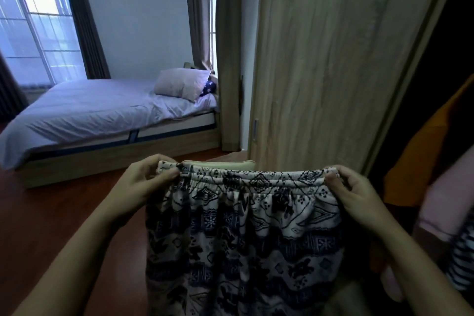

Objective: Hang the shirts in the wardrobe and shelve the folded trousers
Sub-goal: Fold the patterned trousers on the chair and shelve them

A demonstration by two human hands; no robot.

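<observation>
Head view: patterned trousers (243, 233) hang unfolded before the wardrobe door (328, 64), waistband pinched by left hand (143, 185) and right hand (359, 195) fingers. Loose fabric could sag or fold crooked, spoiling shelving.

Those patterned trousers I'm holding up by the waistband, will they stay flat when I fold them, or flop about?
The patterned trousers probably flop: they hang limp in soft folds between the left hand and right hand. The gathered waistband suggests thin, light fabric that may slide.

Found no readable text, labels, brands or numbers anywhere; saw only abstract print on held trousers (243, 233).
</observation>
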